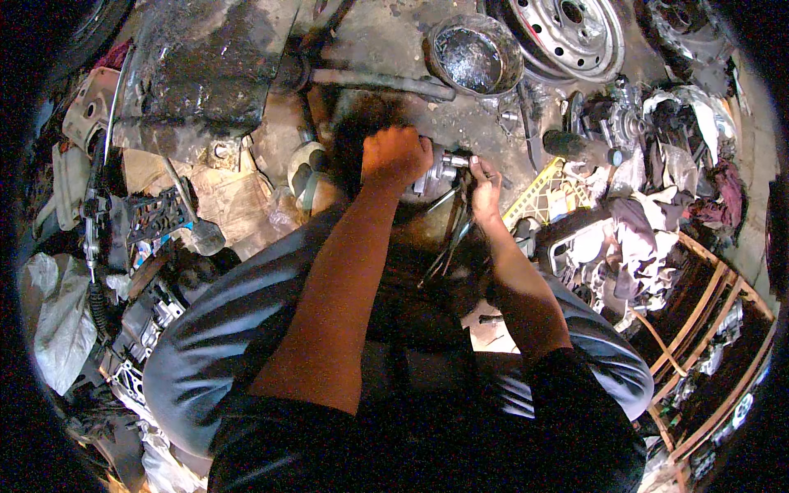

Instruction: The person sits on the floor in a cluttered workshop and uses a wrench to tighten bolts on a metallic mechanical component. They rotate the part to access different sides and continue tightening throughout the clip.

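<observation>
My left hand [394, 158] is curled over a silver metal part [437, 172] at the middle of the view, its fingers wrapped against the part's left side. My right hand [485, 185] holds the short shiny cylindrical end at the part's right, thumb on it and fingers mostly hidden. Beneath my right hand, long dark tools or rods [448, 242] hang down toward my lap. A rounded pale object with dark patches [306, 168] lies left of my left hand.
A metal bucket with dark liquid [472, 57], a steel wheel [585, 33] and a dark greasy sheet [185, 90] lie ahead. A yellow plastic grate [534, 193], rags [637, 246] and a wooden frame [707, 329] are right; metal parts and a plastic bag [62, 320] are left.
</observation>
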Available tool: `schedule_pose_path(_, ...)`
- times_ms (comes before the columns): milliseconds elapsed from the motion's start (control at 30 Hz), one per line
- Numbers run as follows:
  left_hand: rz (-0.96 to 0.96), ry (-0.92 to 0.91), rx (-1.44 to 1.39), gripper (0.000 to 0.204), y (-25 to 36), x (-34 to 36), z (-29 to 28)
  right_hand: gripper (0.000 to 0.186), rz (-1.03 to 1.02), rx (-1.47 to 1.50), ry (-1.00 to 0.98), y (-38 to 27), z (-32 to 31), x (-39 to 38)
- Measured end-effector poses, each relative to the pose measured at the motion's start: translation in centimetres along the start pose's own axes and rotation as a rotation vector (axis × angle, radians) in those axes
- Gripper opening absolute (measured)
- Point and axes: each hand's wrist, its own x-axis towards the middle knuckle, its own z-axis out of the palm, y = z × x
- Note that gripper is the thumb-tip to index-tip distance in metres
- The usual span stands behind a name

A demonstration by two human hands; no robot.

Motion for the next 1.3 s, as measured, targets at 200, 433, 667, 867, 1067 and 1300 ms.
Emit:
schedule_pose_path(200, -0.031, 0.026, 0.057, 0.033, 0.6, -0.3, -0.7, 0.032, 0.116, 0.027, -0.123, 0.4, -1.4, 0.5)
schedule_pose_path(433, -0.018, -0.054, 0.022, 0.04, 0.5, -0.1, -0.8, 0.031, -0.263, -0.295, 0.228, 3.0, 0.0, 1.2)
schedule_pose_path(667, -0.047, -0.033, 0.016, 0.032, 0.7, -0.2, -1.1, 0.03, 0.067, 0.162, -0.11, -0.8, 0.1, -0.4)
schedule_pose_path(867, -0.061, -0.045, 0.014, 0.033, 0.8, 0.0, -1.1, 0.032, -0.147, 0.001, 0.078, -0.2, 1.5, 0.3)
schedule_pose_path(1067, -0.023, 0.015, 0.051, 0.036, 0.7, -0.3, -1.2, 0.033, 0.11, -0.124, 0.085, -0.8, -0.4, 0.2)
schedule_pose_path(1300, -0.038, -0.036, 0.031, 0.032, 0.7, -0.2, -1.2, 0.033, 0.079, -0.036, 0.034, -5.0, -3.9, -1.6)
